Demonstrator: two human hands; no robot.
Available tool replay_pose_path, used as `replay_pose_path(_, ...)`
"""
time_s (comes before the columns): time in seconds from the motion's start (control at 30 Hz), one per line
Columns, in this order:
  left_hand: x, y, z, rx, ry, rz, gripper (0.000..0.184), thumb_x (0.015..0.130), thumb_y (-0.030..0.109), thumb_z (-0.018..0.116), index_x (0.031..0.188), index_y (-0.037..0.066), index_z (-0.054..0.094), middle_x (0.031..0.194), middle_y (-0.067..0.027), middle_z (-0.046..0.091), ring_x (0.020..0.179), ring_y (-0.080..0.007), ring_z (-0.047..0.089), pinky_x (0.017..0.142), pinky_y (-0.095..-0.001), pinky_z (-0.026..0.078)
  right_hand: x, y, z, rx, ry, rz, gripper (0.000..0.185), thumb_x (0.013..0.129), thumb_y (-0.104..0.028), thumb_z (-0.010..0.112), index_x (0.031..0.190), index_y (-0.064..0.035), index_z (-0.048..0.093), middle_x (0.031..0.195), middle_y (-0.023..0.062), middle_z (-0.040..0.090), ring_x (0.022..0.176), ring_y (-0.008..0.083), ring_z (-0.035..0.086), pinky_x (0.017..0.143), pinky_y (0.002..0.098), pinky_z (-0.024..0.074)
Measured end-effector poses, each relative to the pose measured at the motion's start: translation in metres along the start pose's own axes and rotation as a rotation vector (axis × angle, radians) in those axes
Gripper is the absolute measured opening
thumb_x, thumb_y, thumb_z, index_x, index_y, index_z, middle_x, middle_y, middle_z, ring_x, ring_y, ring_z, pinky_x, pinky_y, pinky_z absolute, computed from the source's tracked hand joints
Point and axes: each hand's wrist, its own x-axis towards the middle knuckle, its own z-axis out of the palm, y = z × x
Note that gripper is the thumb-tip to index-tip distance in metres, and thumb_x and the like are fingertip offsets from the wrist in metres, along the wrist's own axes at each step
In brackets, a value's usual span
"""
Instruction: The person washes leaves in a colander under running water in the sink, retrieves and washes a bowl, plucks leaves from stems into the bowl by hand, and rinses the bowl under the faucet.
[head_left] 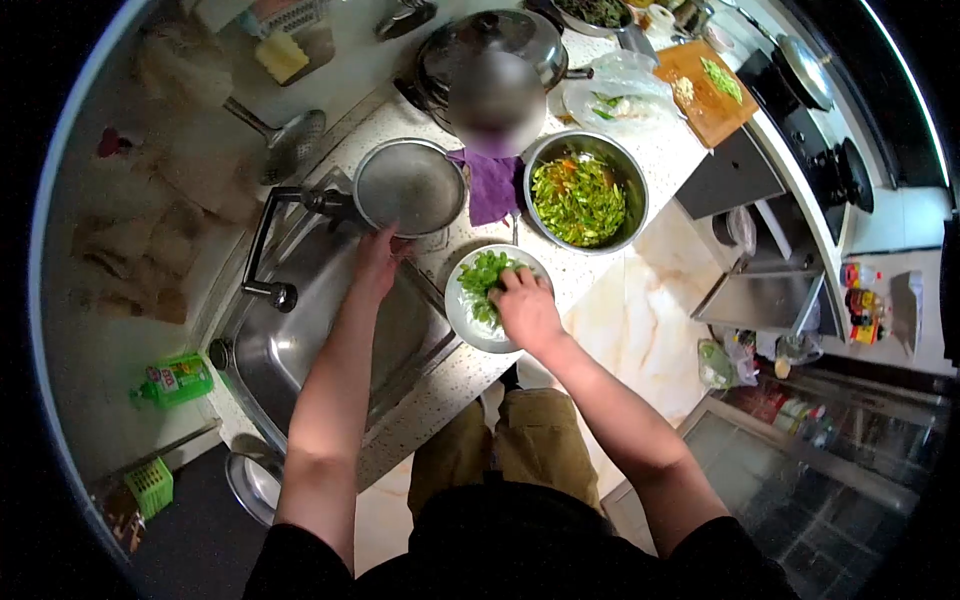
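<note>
My right hand (528, 308) is closed on chopped leafy greens (488, 272) in a white bowl (457, 325) at the counter's front edge. A round, grey metal strainer (410, 188) sits by the sink's back corner. At its near rim my left hand (380, 258) has its fingers closed on the edge; the fingertips are partly blurred. Right of the strainer lies a purple cloth (492, 185). A deep steel pot (640, 190) holding cut green vegetables with orange bits (578, 200) stands beyond the white bowl.
The steel sink (290, 345) and its black faucet (262, 245) lie at left. Behind stands a lidded pot (490, 50). A wooden cutting board (708, 95) with chopped food, a plastic bag (620, 100) and the stove (810, 140) are at right. A green bottle (175, 382) stands left.
</note>
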Motion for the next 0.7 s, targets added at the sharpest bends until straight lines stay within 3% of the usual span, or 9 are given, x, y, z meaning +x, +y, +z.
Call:
replay_pose_path(0.1, 0.001, -0.006, -0.005, 0.080, -0.028, 0.125, 0.029, 0.095, 0.029, 0.060, 0.113, 0.007, 0.055, 0.099, -0.0030, 0.059, 0.093, -0.0186, 0.059, 0.083, -0.0373, 0.052, 0.000, -0.001, 0.004, 0.090, -0.110, -0.071, 0.022, 0.078, -0.014, 0.062, 0.099, -0.0145, 0.071, 0.107, 0.0104, 0.060, 0.109, 0.0276, 0.055, 0.088, 0.0431, 0.0474)
replay_pose_path(0.17, -0.010, -0.001, -0.007, 0.130, 0.070, 0.091, 0.033, 0.093, 0.030, 0.062, 0.114, 0.006, 0.055, 0.101, -0.0038, 0.058, 0.092, -0.0182, 0.058, 0.081, -0.0370, 0.051, 0.004, 0.000, 0.005, 0.129, -0.258, -0.096, 0.023, 0.076, -0.012, 0.062, 0.097, -0.0140, 0.070, 0.104, 0.0104, 0.061, 0.107, 0.0287, 0.056, 0.085, 0.0419, 0.0514)
replay_pose_path(0.23, -0.021, -0.004, -0.014, 0.176, 0.172, 0.060, 0.036, 0.091, 0.032, 0.065, 0.114, 0.005, 0.055, 0.102, -0.0047, 0.058, 0.090, -0.0177, 0.057, 0.078, -0.0367, 0.050, 0.004, -0.003, 0.013, -0.028, -0.037, 0.016, 0.022, 0.073, -0.011, 0.064, 0.094, -0.0127, 0.069, 0.106, 0.0110, 0.062, 0.108, 0.0303, 0.057, 0.084, 0.0407, 0.0515)
replay_pose_path(0.33, -0.059, -0.011, -0.016, 0.521, 0.124, 0.347, 0.036, 0.089, 0.029, 0.067, 0.113, 0.005, 0.055, 0.103, -0.0075, 0.057, 0.094, -0.0226, 0.056, 0.086, -0.0387, 0.044, 0.004, 0.003, 0.015, 0.138, -0.071, -0.003, 0.016, 0.074, -0.012, 0.062, 0.089, -0.0081, 0.068, 0.105, 0.0114, 0.062, 0.107, 0.0303, 0.058, 0.082, 0.0405, 0.0517)
replay_pose_path(0.4, -0.110, -0.015, 0.015, 1.108, 0.234, 0.959, 0.033, 0.087, 0.022, 0.066, 0.112, 0.004, 0.054, 0.106, -0.0111, 0.056, 0.102, -0.0288, 0.054, 0.090, -0.0397, 0.041, 0.006, 0.007, -0.001, 0.186, -0.331, 0.094, 0.014, 0.074, -0.011, 0.063, 0.087, -0.0079, 0.067, 0.102, 0.0114, 0.062, 0.103, 0.0305, 0.058, 0.082, 0.0393, 0.0513)
replay_pose_path(0.47, -0.134, -0.014, 0.039, 1.236, 0.213, 1.046, 0.031, 0.086, 0.018, 0.066, 0.112, 0.005, 0.055, 0.107, -0.0120, 0.055, 0.103, -0.0298, 0.053, 0.091, -0.0427, 0.041, 0.005, 0.003, 0.000, 0.136, -0.226, 0.168, 0.021, 0.073, -0.011, 0.065, 0.094, -0.0099, 0.068, 0.104, 0.0111, 0.061, 0.103, 0.0299, 0.058, 0.083, 0.0392, 0.0511)
replay_pose_path(0.53, -0.135, -0.020, 0.046, 1.366, 0.200, 1.134, 0.030, 0.085, 0.015, 0.067, 0.111, 0.006, 0.056, 0.108, -0.0128, 0.055, 0.105, -0.0309, 0.053, 0.093, -0.0457, 0.041, 0.003, -0.004, -0.004, 0.093, 0.325, 0.037, 0.029, 0.073, -0.011, 0.068, 0.101, -0.0117, 0.068, 0.107, 0.0113, 0.061, 0.107, 0.0295, 0.058, 0.083, 0.0396, 0.0513)
replay_pose_path(0.6, -0.123, -0.025, 0.051, 1.307, 0.023, 1.093, 0.030, 0.083, 0.015, 0.066, 0.110, 0.005, 0.057, 0.110, -0.0135, 0.055, 0.107, -0.0338, 0.052, 0.093, -0.0448, 0.041, 0.001, 0.001, 0.011, 0.096, 0.300, -0.028, 0.036, 0.072, -0.011, 0.069, 0.108, -0.0127, 0.067, 0.106, 0.0109, 0.059, 0.106, 0.0300, 0.057, 0.082, 0.0400, 0.0521)
replay_pose_path(0.7, -0.128, -0.027, 0.062, 1.486, -0.133, 1.165, 0.030, 0.084, 0.013, 0.064, 0.112, 0.006, 0.058, 0.115, -0.0139, 0.056, 0.102, -0.0314, 0.057, 0.089, -0.0446, 0.046, 0.011, 0.005, 0.013, 0.025, 0.128, 0.040, 0.024, 0.072, -0.009, 0.064, 0.096, -0.0092, 0.067, 0.103, 0.0107, 0.059, 0.102, 0.0300, 0.058, 0.082, 0.0389, 0.0523)
